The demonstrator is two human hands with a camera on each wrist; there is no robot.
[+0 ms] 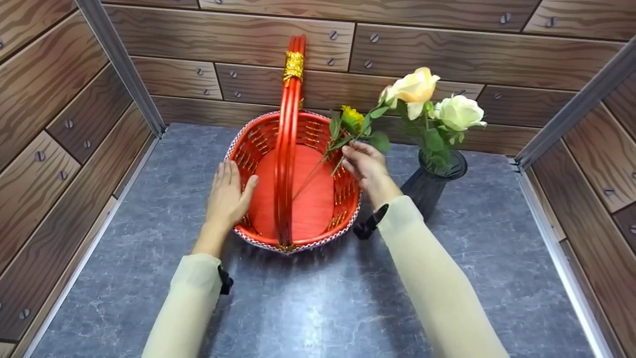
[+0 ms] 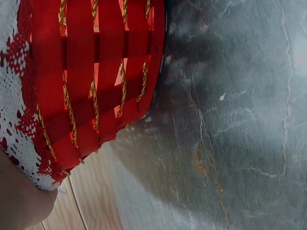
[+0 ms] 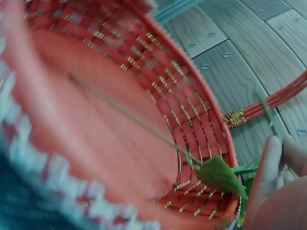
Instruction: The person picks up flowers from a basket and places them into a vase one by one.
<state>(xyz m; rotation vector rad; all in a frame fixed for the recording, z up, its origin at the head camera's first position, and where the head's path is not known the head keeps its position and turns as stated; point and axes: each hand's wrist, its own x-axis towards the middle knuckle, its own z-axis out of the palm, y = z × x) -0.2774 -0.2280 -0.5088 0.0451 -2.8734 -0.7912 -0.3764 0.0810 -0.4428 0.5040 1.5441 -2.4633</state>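
Note:
A red woven basket (image 1: 313, 214) with a tall arched handle (image 1: 284, 149) stands on the grey surface. My left hand (image 1: 227, 194) rests on its left rim, fingers straight and thumb over the inside. At the right rim, my right hand (image 1: 367, 166) pinches a green stem (image 3: 266, 114), whose lower end sticks out past the fingertips. In the head view this stem lines up through leaves with a peach rose (image 1: 416, 90). Beside the hand, a yellow flower (image 1: 352, 119) leans on the basket's back right rim; its thin stem (image 3: 129, 114) slants down into the basket.
Just right of the right hand stands a dark ribbed vase (image 1: 423, 194) with a white rose (image 1: 459, 113) above its mouth. Wood-patterned panels (image 1: 238, 37) enclose the back and sides, with metal strips (image 1: 561, 263) along the edges.

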